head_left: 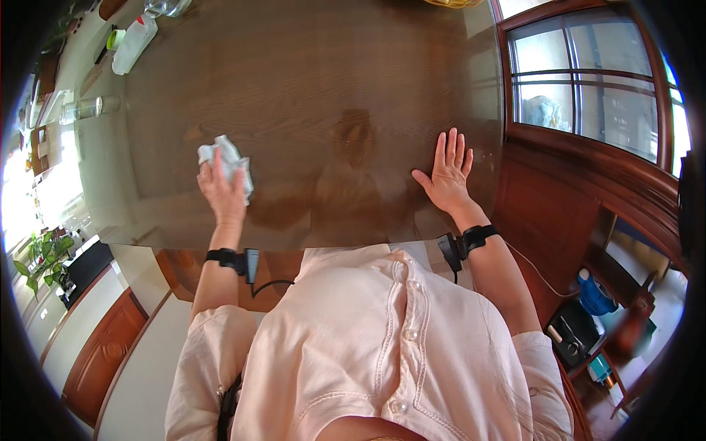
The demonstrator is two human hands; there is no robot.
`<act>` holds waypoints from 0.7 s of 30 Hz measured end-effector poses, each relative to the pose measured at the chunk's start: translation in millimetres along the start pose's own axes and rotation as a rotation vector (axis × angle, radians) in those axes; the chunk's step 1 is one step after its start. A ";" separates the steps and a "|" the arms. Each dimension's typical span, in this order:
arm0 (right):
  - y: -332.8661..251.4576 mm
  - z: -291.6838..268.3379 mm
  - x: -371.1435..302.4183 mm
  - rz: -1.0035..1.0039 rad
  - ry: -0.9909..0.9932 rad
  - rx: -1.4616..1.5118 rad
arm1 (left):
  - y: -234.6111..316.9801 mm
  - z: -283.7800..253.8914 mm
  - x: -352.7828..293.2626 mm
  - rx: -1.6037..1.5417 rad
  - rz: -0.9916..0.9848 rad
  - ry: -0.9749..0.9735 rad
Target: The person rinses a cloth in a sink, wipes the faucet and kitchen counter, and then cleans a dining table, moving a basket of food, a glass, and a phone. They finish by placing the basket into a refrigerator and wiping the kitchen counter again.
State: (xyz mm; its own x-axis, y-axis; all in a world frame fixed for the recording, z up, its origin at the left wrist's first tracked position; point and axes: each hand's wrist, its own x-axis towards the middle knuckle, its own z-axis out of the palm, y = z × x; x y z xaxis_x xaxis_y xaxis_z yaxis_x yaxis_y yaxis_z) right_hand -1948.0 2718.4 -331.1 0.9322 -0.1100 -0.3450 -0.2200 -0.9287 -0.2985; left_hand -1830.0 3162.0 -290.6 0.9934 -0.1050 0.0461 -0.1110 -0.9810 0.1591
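A crumpled white tissue or thin cloth (232,158) lies under the fingers of my left hand (222,192), on the left part of the glossy brown table (309,88). The fingers are bent over it and press it to the surface; its full shape is hidden beneath them. My right hand (450,178) rests palm down near the table's right edge, with fingers stretched out, thumb apart and nothing held.
At the far left of the table are a white bottle (136,45), a green-rimmed item (115,39) and a clear glass (82,110). A yellow basket (454,2) stands at the far edge. A wooden cabinet with glass panes (585,81) borders the right side.
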 end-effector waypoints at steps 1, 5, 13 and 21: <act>0.7 0.7 -0.9 0.005 -0.002 0.001 | 24.5 5.8 -5.1 -0.008 0.039 -0.010; 6.8 5.4 -4.3 0.010 0.035 -0.006 | 144.5 14.7 -1.6 -0.124 0.326 -0.108; -2.1 1.5 5.6 -0.009 -0.008 -0.034 | 251.2 59.3 38.3 -0.541 0.586 -0.015; 6.9 -13.3 9.8 0.019 -0.269 -0.004 | 59.0 -4.1 -31.8 -0.517 -0.410 0.367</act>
State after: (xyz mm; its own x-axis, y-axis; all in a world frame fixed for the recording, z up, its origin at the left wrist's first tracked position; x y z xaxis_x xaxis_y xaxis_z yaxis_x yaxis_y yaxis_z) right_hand -1936.6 2706.2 -324.7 0.8179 -0.0294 -0.5746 -0.2350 -0.9287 -0.2868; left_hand -1868.3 3108.0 -278.7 0.8948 0.4019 0.1943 0.1769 -0.7189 0.6723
